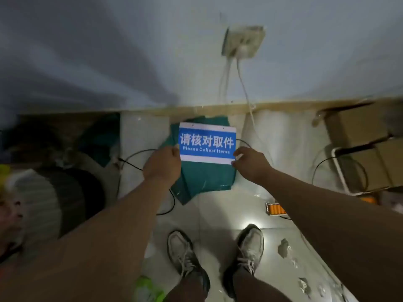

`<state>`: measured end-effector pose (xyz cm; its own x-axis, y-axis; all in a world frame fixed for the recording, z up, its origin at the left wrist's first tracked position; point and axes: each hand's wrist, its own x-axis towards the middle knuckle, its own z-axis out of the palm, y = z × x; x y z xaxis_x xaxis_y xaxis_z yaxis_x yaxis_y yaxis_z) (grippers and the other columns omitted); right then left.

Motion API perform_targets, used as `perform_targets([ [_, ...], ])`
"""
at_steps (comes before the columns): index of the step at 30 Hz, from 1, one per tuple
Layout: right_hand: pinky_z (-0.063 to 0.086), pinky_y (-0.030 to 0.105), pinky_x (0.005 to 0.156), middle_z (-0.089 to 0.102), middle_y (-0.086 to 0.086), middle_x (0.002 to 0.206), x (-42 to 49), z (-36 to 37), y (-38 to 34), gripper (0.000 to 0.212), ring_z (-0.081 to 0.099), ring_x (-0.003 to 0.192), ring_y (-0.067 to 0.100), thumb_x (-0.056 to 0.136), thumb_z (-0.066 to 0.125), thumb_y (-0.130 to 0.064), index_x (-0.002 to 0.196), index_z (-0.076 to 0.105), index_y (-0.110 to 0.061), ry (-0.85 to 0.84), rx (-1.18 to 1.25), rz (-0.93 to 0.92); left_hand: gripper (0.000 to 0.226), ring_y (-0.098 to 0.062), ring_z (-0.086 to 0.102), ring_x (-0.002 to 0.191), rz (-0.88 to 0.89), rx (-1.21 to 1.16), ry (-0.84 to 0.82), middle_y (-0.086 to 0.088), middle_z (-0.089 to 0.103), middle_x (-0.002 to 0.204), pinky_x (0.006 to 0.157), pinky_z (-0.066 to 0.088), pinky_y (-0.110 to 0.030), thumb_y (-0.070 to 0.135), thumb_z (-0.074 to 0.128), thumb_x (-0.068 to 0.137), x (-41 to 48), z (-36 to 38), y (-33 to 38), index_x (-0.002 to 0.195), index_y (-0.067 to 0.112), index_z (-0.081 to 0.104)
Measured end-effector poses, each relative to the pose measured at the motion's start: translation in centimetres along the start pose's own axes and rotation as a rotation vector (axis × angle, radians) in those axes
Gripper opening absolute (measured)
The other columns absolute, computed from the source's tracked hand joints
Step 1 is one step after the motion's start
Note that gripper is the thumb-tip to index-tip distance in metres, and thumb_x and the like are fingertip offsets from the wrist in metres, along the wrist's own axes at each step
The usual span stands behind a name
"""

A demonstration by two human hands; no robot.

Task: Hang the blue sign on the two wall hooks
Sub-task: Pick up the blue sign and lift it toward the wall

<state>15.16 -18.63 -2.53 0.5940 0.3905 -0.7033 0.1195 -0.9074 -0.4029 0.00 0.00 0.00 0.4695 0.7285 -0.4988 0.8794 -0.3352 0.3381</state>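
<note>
A blue sign (207, 142) with white Chinese characters and the words "Please Collect Items" is held low in front of the wall, above the floor. Two small holes show in its white top strip. My left hand (162, 163) pinches its left edge. My right hand (250, 162) pinches its lower right corner. The sign faces me and is roughly level. No wall hooks are visible in this view.
A wall socket (244, 41) with white cables hangs on the pale wall above. Green cloth (205, 179) lies on the tiled floor under the sign. Cardboard boxes (359, 131) stand at right, a dark fan-like object (58, 197) at left, black cables and my shoes (218, 251) below.
</note>
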Motion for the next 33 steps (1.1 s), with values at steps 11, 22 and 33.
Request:
perform_targets([
  [11, 0.054, 0.041, 0.084, 0.065, 0.015, 0.116, 23.3, 15.8, 11.0, 0.038, 0.063, 0.099, 0.036, 0.087, 0.057, -0.020, 0.124, 0.056, -0.010, 0.189, 0.214, 0.162, 0.031, -0.014, 0.049, 0.092, -0.125, -0.440, -0.005, -0.002, 0.057, 0.107, 0.079, 0.037, -0.025, 0.023, 0.050, 0.098, 18.5, 23.2, -11.4, 0.121, 0.004, 0.058],
  [22, 0.051, 0.033, 0.071, 0.060, 0.011, 0.129, 20.5, 15.1, 8.2, 0.067, 0.060, 0.088, 0.023, 0.088, 0.059, -0.025, 0.151, 0.038, -0.019, 0.260, 0.715, 0.378, 0.021, -0.015, 0.055, 0.080, -0.154, -0.403, 0.193, -0.013, 0.070, 0.107, 0.071, 0.042, -0.025, 0.013, 0.065, 0.088, 16.8, 20.7, -10.5, 0.108, 0.006, 0.067],
  [33, 0.050, 0.032, 0.066, 0.066, -0.006, 0.089, -2.1, -0.4, -3.1, 0.031, 0.063, 0.078, 0.012, 0.089, 0.064, -0.019, 0.120, 0.064, -0.022, 0.197, 0.716, 0.226, 0.042, -0.019, 0.063, 0.086, -0.091, -0.597, 0.237, 0.001, 0.066, 0.097, 0.073, 0.048, -0.030, 0.004, 0.066, 0.085, -0.9, -1.0, -5.7, 0.120, 0.027, 0.062],
])
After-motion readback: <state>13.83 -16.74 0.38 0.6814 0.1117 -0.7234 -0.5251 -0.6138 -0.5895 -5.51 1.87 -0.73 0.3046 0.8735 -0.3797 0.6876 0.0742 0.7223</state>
